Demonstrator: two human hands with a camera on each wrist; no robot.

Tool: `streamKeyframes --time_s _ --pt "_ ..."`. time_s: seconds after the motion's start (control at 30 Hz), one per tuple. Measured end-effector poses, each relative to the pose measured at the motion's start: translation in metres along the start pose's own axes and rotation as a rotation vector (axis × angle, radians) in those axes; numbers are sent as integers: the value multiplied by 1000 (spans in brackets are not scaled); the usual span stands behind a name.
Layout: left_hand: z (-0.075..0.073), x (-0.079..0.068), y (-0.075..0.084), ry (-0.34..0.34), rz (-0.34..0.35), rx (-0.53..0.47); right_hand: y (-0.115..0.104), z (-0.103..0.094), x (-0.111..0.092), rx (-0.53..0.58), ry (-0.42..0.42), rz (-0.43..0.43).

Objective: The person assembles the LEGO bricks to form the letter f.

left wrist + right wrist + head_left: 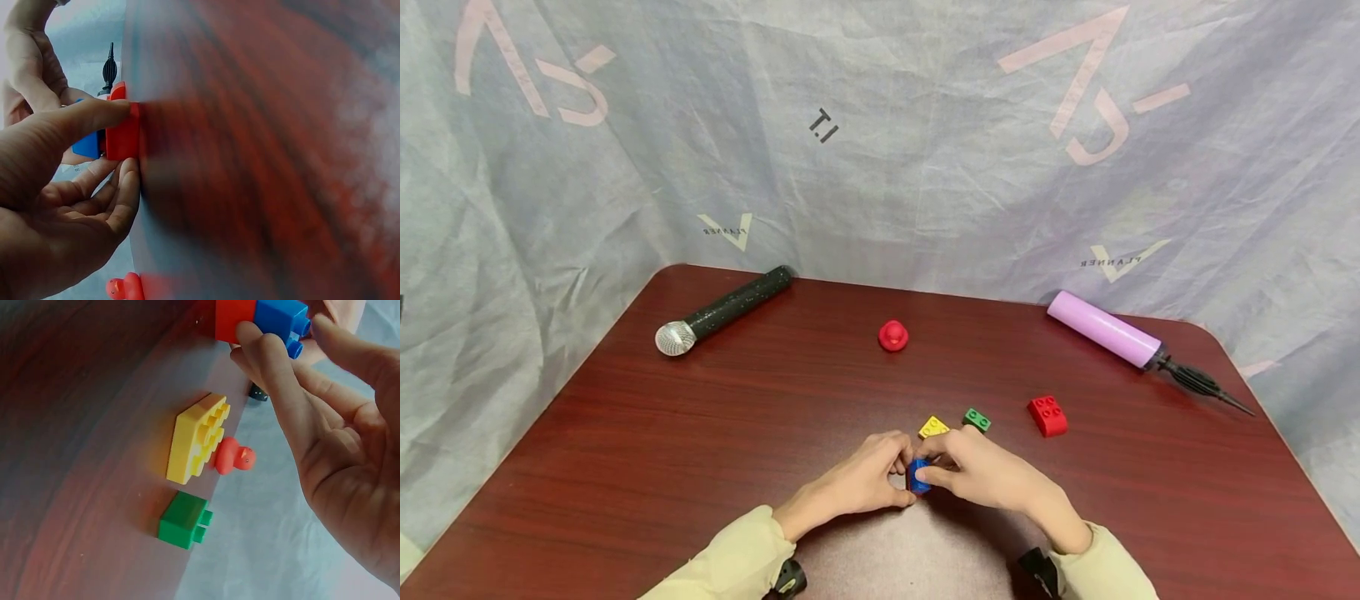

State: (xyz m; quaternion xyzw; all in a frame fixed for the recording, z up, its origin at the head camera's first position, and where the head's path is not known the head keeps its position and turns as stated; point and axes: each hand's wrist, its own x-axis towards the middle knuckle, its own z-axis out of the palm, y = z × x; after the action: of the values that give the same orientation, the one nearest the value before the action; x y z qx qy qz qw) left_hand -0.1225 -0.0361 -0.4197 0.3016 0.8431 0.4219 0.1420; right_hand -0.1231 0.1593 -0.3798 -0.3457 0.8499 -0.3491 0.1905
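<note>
Two hands, the left hand (pixel 868 477) and the right hand (pixel 988 471), meet over the reddish-brown counter (pixel 737 417), well in from its left and right edges. From where I stand, the left one pinches a red brick (pixel 122 136) between thumb and fingers, low at the wood, while the right one pinches a blue brick (pixel 276 317) directly above it. Whether the two are pressed fully together I cannot tell. Just beyond the right fingers, toward the far edge, lie a yellow brick (pixel 933 427) and a green brick (pixel 977 418), so the tightest space is on that side; a rounded red brick (pixel 1047 416) sits farther toward the right edge. Leftward, a broad stretch of wood runs out to the left edge, giving the left arm plenty of room. A red duck (pixel 892 336) stands nearer the far edge. By the far left corner a black microphone (pixel 733 304) slants, its handle end at the far edge; near the far right corner a purple pump (pixel 1105 329) points its black nozzle at the right edge.
</note>
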Motion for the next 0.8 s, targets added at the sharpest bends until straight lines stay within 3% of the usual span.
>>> streamKeyframes --time_s 0.23,0.37,0.57,0.8 --pt "0 -1 1 10 17 21 5 1 4 94 30 52" --pt "1 -2 1 17 34 42 5 2 6 90 71 70" --pt "1 -2 4 4 -2 56 3 5 10 46 134 74" --pt "0 -2 5 4 -3 45 4 6 11 94 146 107"
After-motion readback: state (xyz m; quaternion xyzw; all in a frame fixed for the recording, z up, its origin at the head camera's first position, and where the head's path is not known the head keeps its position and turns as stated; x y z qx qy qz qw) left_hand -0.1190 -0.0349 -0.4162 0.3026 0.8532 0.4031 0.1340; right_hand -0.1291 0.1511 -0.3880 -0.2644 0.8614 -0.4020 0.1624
